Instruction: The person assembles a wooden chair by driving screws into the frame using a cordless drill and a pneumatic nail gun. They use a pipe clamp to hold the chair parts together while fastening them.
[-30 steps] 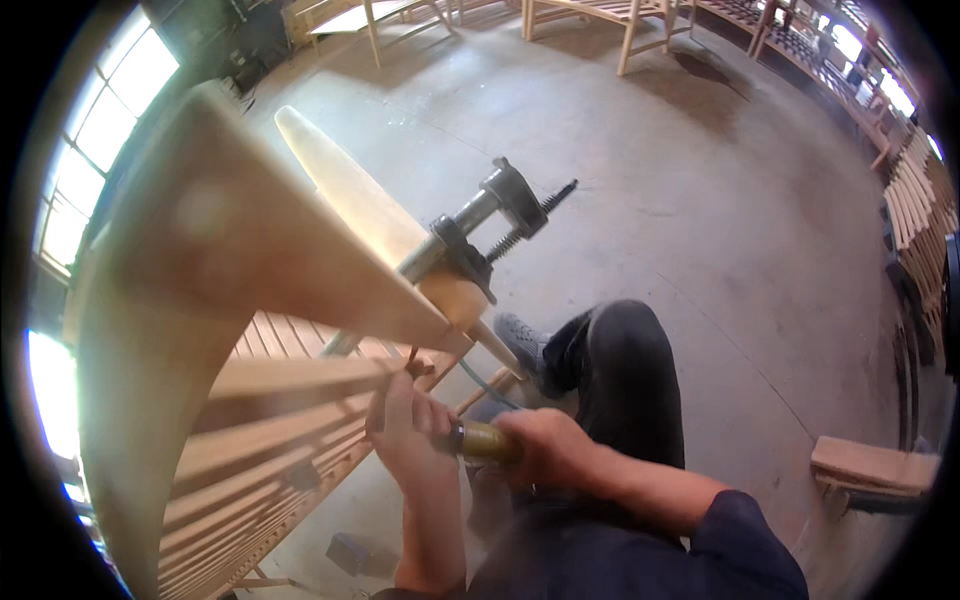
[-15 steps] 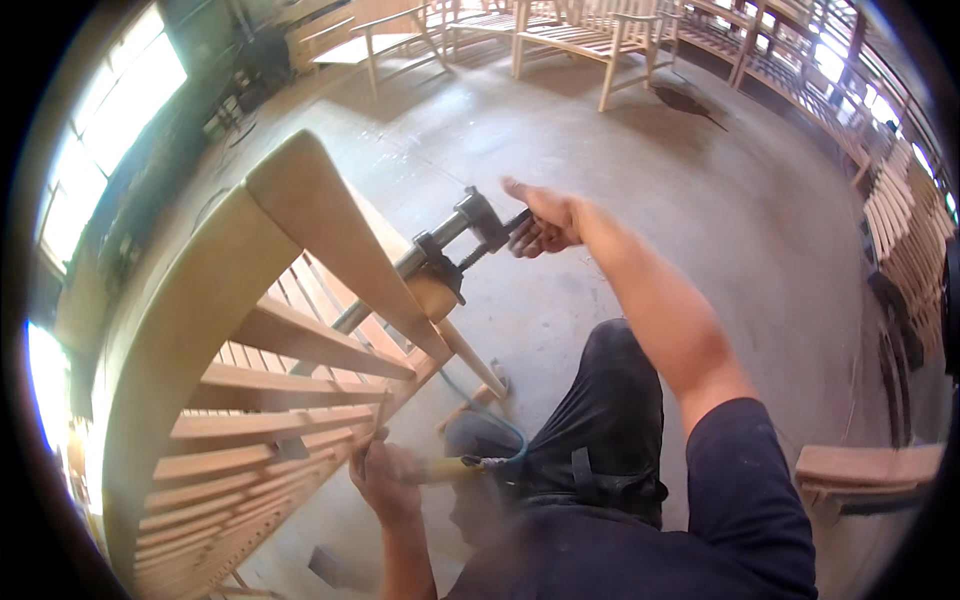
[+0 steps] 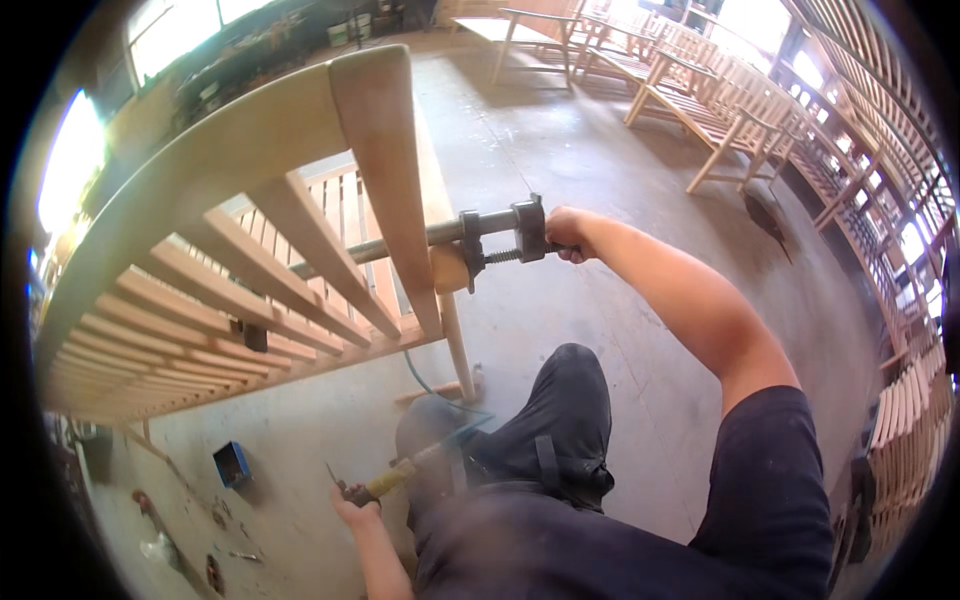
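A slatted wooden bench (image 3: 375, 130) leans across the left, its curved top rail nearest. A bar clamp (image 3: 471, 243) runs along it, its bar passing behind the slats and its jaw against the end of a rounded wooden arm (image 3: 449, 270). My right hand (image 3: 573, 233) is closed round the handle at the clamp's screw end. Low and left of my knees, my left hand (image 3: 357, 503) grips a yellow air screwdriver (image 3: 390, 480), its thin bit pointing up and away from me. A teal hose (image 3: 460, 433) runs from the tool towards the bench.
A blue box (image 3: 231, 464) and several small tools (image 3: 213, 572) lie on the floor at left. More wooden benches (image 3: 690, 110) stand at the back right, with stacked slatted frames (image 3: 905, 430) along the right side. Windows (image 3: 180, 40) are at the far left.
My right hand has gone from loosely open by the clamp's screw to closed round its handle. My left hand has drawn the air screwdriver down, away from the bench slats. The view has turned.
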Demonstrator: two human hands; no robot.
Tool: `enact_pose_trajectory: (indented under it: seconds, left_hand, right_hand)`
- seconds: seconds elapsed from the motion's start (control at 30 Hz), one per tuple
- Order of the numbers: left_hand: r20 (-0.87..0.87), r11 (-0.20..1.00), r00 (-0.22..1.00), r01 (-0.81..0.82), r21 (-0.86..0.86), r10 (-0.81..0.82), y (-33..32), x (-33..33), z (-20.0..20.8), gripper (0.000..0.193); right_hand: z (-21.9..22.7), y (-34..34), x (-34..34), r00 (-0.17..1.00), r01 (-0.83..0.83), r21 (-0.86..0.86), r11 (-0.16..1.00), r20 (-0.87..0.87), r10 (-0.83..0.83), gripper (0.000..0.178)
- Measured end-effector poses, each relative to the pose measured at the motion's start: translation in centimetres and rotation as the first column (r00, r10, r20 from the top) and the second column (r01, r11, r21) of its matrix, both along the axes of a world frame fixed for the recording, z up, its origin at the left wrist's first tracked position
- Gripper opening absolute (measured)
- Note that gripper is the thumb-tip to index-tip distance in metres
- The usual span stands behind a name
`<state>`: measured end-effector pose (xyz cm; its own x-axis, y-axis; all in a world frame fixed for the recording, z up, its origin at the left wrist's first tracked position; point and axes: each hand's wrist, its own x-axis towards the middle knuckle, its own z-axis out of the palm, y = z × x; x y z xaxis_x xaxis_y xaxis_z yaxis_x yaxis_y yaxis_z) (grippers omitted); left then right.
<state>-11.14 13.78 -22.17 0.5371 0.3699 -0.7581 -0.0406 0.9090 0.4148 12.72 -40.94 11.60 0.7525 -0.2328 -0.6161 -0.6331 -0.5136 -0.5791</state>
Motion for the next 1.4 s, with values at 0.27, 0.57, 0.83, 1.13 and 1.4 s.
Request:
enact_pose_trajectory:
  seconds: [0.27,0.57,0.83,1.13,1.4]
  left_hand:
    - [-0.425,0.995,0.902,0.038,-0.098,-0.076,3.3,-4.5,-13.1,0.020]
    - [-0.521,0.843,0.750,0.528,0.101,-0.408,6.6,-8.8,-16.4,0.026]
    - [-0.454,0.079,0.863,0.480,0.874,-0.223,-1.0,2.0,-0.4,0.045]
    - [0.485,0.924,0.828,0.098,0.369,-0.281,-12.5,16.2,27.1,0.071]
    - [0.462,0.770,0.782,0.035,0.637,-0.418,-15.5,16.6,28.8,0.062]
  right_hand:
    - [-0.2,2.3,-2.5,0.623,0.201,-0.274,0.941,0.776,0.093,0.054]
    - [-0.9,5.3,-6.6,0.033,0.356,-0.001,0.934,0.999,-0.011,0.041]
    - [-1.4,6.8,-6.4,0.008,-0.058,0.708,0.703,0.705,-0.709,0.052]
    - [-3.1,6.8,-7.8,-0.108,-0.284,0.539,0.793,0.804,-0.585,0.039]
    - [-3.9,5.7,-9.1,-0.146,-0.255,0.345,0.903,0.910,-0.389,0.033]
